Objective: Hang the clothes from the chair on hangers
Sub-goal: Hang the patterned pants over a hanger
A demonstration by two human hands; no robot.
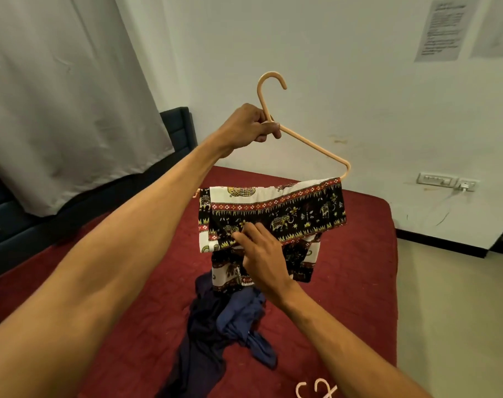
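Gripping what, that left hand? — DESK

The peach plastic hanger, fingers curled tight round its neck just under the hook, raised in front of the person. The patterned garment is folded over the hanger's bottom bar and hangs below it. — PHOTOGRAPHER

And the right hand? — DESK

Below the hanger, and nearer the garment than the left. Its fingertips sit close together against the cloth's lower front edge, towards the hanger's left end; whether they pinch the fabric or only touch it cannot be told. The cloth lies up and ahead of those fingers, its long axis running along the bar, the right end a little higher. — PHOTOGRAPHER

How does it look? — DESK

Black, white and red print with elephants and bordered bands. The front fold hangs shorter than the back one, so it likely wants evening out. Beneath the hanger, dark blue clothes lie heaped on a red bed. — PHOTOGRAPHER
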